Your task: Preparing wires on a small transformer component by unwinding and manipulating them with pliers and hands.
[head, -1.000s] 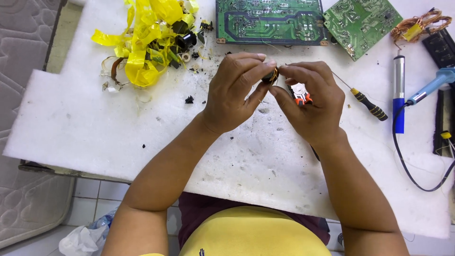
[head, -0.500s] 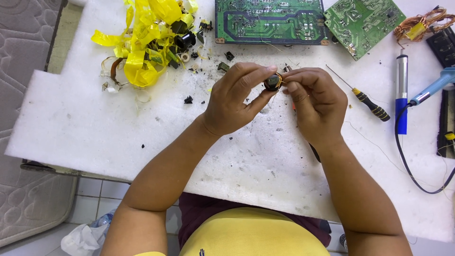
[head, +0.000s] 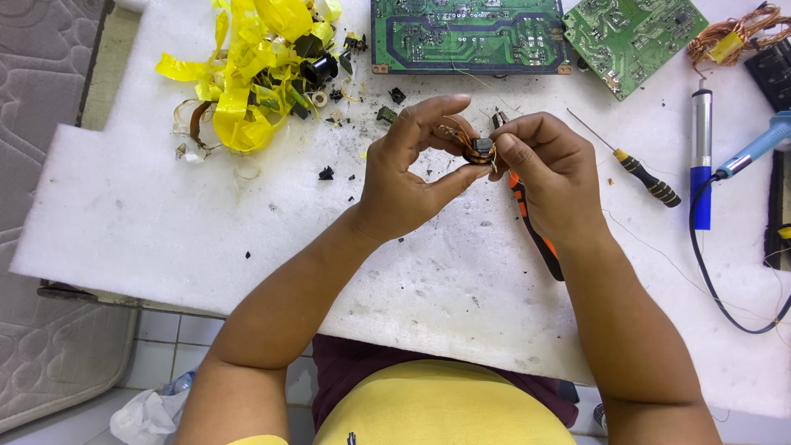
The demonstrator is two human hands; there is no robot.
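Since a second ago I have lifted the small copper-wound coil (head: 478, 150) higher and turned it, so its dark core faces up at me, long axis roughly upright; its winding seems ready to work loose. My left hand (head: 408, 177) pinches it between thumb and forefinger, my right hand (head: 548, 165) presses fingertips against its side, just below the long green circuit board (head: 465, 37).

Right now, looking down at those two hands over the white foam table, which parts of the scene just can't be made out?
All in the head view:
- Small dark coil wound with copper wire: mostly covered by left hand and right hand.
- Orange-and-black handled tool: its working end is hidden under the right hand.
- Large green circuit board: cut off by the top edge.
- Black block: cut off by the right edge.
- Black crumbs on the foam: too small to identify.
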